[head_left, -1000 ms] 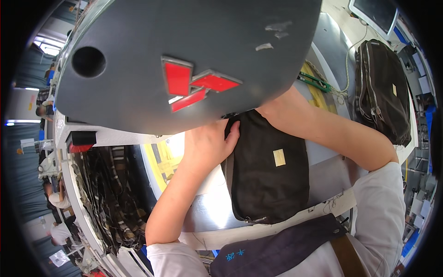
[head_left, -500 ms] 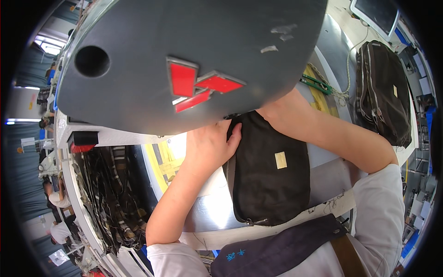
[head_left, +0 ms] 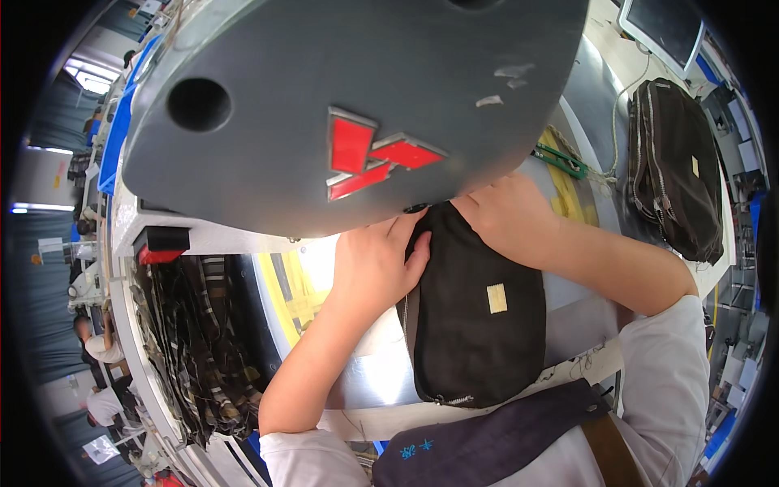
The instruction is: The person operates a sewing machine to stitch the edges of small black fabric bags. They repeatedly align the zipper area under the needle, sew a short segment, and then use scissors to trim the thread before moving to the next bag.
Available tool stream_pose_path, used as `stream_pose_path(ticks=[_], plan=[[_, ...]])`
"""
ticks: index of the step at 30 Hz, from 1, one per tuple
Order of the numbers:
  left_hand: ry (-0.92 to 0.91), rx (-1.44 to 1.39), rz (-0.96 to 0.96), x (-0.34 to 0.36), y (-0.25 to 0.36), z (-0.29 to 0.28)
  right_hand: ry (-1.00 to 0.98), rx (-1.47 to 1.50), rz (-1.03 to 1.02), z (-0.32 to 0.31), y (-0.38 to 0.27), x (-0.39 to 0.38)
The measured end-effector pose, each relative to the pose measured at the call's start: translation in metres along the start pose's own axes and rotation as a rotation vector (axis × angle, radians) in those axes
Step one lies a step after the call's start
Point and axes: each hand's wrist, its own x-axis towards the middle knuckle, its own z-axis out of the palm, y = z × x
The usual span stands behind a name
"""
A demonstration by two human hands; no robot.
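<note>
A black fabric pouch (head_left: 466,349) with a pale yellow patch and a metal zipper lies lengthwise in front of me. Its far end disappears beneath the dark grey sewing machine head (head_left: 268,166). My left hand (head_left: 372,264) is closed on the pouch's far left edge, thumb on the cloth and fingertips hidden behind the machine. Bent over the far right edge, my right hand (head_left: 515,221) grips the cloth; the machine partly covers its fingers. A zipper pull and teeth show at the pouch's near end.
Green-handled thread snips (head_left: 561,160) lie beyond my right hand. A stack of black zippered pouches (head_left: 677,170) sits at the right, below a screen (head_left: 665,28). Dark plaid cloth pieces (head_left: 199,349) hang at the left. Other people work at the far left.
The machine head appears shifted right and up in view, as my view moves a little. Both hands keep hold of the pouch; my right hand's fingers show more clearly.
</note>
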Motion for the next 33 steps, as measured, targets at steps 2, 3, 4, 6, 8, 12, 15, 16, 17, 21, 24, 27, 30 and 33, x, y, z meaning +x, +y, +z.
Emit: stream_pose_path(ticks=[2,3,4,6,8,12,15,16,17,21,24,27,30,33], plan=[[0.030,-0.010,0.035,-0.0045,0.0024,-0.0018,0.000,0.008,0.005,-0.0003,-0.0044,-0.0018],[0.024,-0.016,0.027,-0.0052,0.0028,-0.0017,-0.007,0.001,0.006,-0.0013,-0.0055,-0.0015],[0.020,-0.020,0.017,-0.0055,0.0035,-0.0018,-0.013,-0.007,0.003,-0.0026,-0.0063,-0.0005],[0.016,-0.023,0.007,-0.0063,0.0045,-0.0025,-0.019,-0.008,-0.025,-0.0049,-0.0076,0.0006],[0.011,-0.019,0.008,-0.0059,0.0049,-0.0030,-0.019,-0.008,-0.043,-0.0057,-0.0072,0.0009],[0.013,-0.014,0.008,-0.0060,0.0045,-0.0022,-0.038,-0.022,-0.058,-0.0061,-0.0064,0.0004],[0.013,-0.005,0.009,-0.0064,0.0046,-0.0027,-0.038,-0.020,-0.066,-0.0060,-0.0058,0.0012],[0.011,-0.005,0.010,-0.0065,0.0045,-0.0029,-0.033,-0.018,-0.069,-0.0060,-0.0057,0.0015],[0.010,-0.005,0.011,-0.0066,0.0043,-0.0030,-0.035,-0.025,-0.072,-0.0057,-0.0057,0.0015],[-0.010,-0.009,-0.010,-0.0071,0.0031,-0.0023,-0.039,-0.060,-0.082,-0.0050,-0.0041,0.0018],[-0.029,-0.007,-0.041,-0.0058,0.0022,-0.0030,-0.032,-0.065,-0.081,-0.0042,-0.0013,0.0036],[-0.008,-0.008,-0.030,-0.0066,0.0006,-0.0017,-0.063,-0.058,-0.096,-0.0051,-0.0023,0.0032],[0.037,-0.013,0.017,-0.0074,0.0015,-0.0015,-0.042,-0.047,-0.109,-0.0072,-0.0045,0.0015],[0.053,-0.013,0.027,-0.0059,0.0014,-0.0006,-0.019,-0.011,-0.093,-0.0040,-0.0035,0.0006]])
